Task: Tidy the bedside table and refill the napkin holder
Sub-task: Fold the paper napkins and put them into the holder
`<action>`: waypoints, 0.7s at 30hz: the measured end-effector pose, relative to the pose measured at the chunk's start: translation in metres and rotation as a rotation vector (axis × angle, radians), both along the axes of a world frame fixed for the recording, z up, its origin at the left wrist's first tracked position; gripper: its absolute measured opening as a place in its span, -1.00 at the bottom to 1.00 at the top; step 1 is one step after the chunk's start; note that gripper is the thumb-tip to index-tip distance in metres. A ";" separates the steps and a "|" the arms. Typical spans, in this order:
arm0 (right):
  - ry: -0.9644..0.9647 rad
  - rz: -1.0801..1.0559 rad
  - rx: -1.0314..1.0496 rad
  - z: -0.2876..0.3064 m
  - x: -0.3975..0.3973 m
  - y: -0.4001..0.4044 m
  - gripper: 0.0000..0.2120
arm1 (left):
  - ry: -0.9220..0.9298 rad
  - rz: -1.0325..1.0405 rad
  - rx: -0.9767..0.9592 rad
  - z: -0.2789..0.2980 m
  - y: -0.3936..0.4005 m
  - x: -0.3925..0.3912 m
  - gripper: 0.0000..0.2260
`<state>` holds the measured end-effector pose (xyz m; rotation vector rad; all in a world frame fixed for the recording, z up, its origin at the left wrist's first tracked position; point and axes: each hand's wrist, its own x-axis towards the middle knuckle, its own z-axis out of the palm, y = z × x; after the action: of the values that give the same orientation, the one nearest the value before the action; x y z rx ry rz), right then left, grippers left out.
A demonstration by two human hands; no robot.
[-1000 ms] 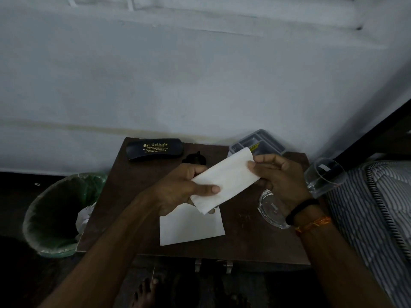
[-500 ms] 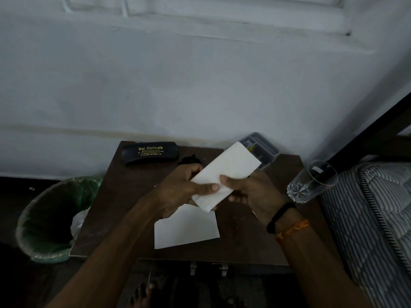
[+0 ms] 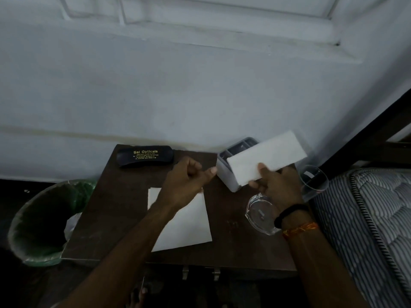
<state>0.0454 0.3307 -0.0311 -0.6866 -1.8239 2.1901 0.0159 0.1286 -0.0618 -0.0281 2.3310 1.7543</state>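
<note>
My right hand (image 3: pixel 274 185) pinches a folded white napkin (image 3: pixel 269 158) and holds it over the grey napkin holder (image 3: pixel 226 172) at the back right of the dark wooden bedside table (image 3: pixel 120 207). The napkin hides most of the holder. My left hand (image 3: pixel 186 181) hovers mid-table with fingers loosely curled and nothing in it. Beneath my left forearm another white napkin (image 3: pixel 189 225) lies flat on the table.
A black spectacle case (image 3: pixel 144 156) lies at the back left. A glass ashtray (image 3: pixel 260 211) sits under my right wrist, and a clear drinking glass (image 3: pixel 313 182) stands at the table's right edge beside a striped mattress (image 3: pixel 367 218). A green-lined bin (image 3: pixel 44 218) stands left.
My left hand let go of the folded napkin. My right hand took it alone and carried it right and back, over the napkin holder.
</note>
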 end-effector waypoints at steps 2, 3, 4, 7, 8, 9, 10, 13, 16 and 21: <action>0.039 -0.098 0.030 -0.004 -0.005 0.010 -0.80 | 0.206 0.002 -0.221 -0.012 0.011 -0.005 -0.46; 0.063 -0.144 0.019 -0.006 -0.007 0.013 -0.72 | 0.276 -0.039 -0.290 -0.017 0.016 -0.009 -0.35; 0.092 -0.189 -0.001 -0.008 -0.009 0.015 -0.66 | 0.322 -0.089 -0.350 -0.021 0.023 -0.014 -0.23; 0.155 -0.273 -0.031 -0.009 -0.011 0.016 -0.62 | 0.310 -0.164 -0.449 -0.023 0.045 -0.027 0.14; 0.165 -0.277 -0.024 -0.008 -0.012 0.016 -0.62 | 0.294 -0.173 -0.480 -0.022 0.053 -0.029 0.22; 0.170 -0.278 -0.006 -0.007 -0.011 0.015 -0.62 | 0.291 -0.177 -0.505 -0.022 0.060 -0.031 0.26; 0.174 -0.275 0.023 -0.006 -0.011 0.015 -0.62 | 0.298 -0.173 -0.523 -0.022 0.066 -0.032 0.27; 0.185 -0.245 0.115 -0.004 -0.010 0.015 -0.64 | 0.339 -0.151 -0.546 -0.026 0.075 -0.039 0.19; 0.175 -0.221 0.214 -0.005 -0.010 0.017 -0.73 | 0.369 -0.151 -0.495 -0.030 0.070 -0.047 0.02; 0.182 -0.168 0.358 -0.010 -0.014 0.018 -0.93 | 0.295 -0.290 -0.316 -0.027 0.038 -0.063 -0.09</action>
<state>0.0317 0.3491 -0.0408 -0.5226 -1.9144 1.6991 -0.0475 0.1669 -0.0892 0.5217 2.6330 1.3147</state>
